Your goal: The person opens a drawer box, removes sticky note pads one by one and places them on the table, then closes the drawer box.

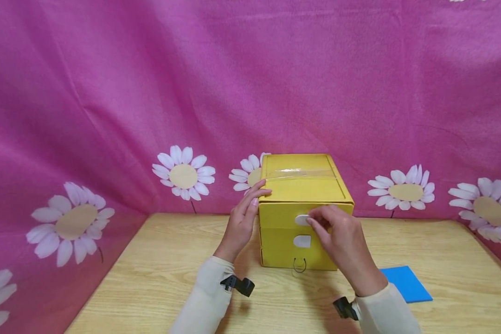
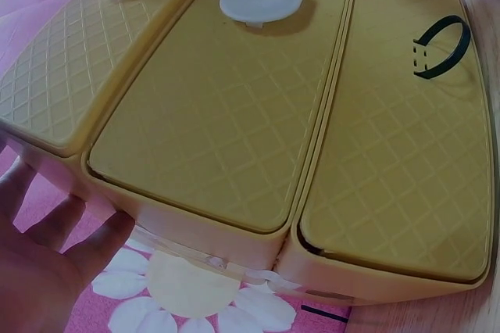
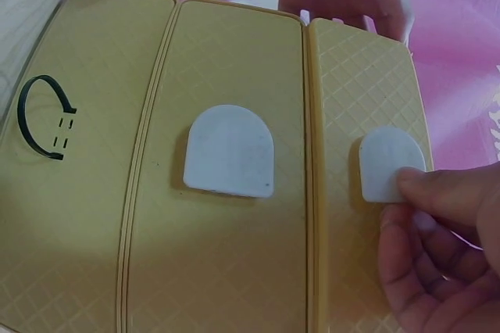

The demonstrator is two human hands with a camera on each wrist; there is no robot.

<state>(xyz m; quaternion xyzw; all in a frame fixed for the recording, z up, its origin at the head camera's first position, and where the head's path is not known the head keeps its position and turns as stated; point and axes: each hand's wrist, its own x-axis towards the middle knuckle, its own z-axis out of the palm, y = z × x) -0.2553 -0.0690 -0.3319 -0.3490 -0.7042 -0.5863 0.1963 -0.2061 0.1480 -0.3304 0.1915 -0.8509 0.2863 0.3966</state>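
Observation:
A yellow three-drawer box (image 1: 292, 190) stands on the table, its drawer fronts facing me. My right hand (image 1: 343, 239) pinches the white rounded tab handle (image 3: 379, 162) of the top drawer between thumb and fingers. Against the upper left side of the box rests my left hand (image 1: 240, 227), fingers extended and some reaching its top edge. A second white tab (image 3: 230, 152) sits on the middle drawer front. The bottom drawer carries a thin black loop (image 2: 461, 51) as its pull. Whether the top drawer sticks out at all, I cannot tell.
Flat on the wooden table (image 1: 150, 278), to the right of the box, lies a blue square piece (image 1: 409, 284), partly hidden by my right forearm. Clear tape (image 1: 294, 172) crosses the top of the box. A pink flowered cloth (image 1: 317, 93) hangs behind and to the left.

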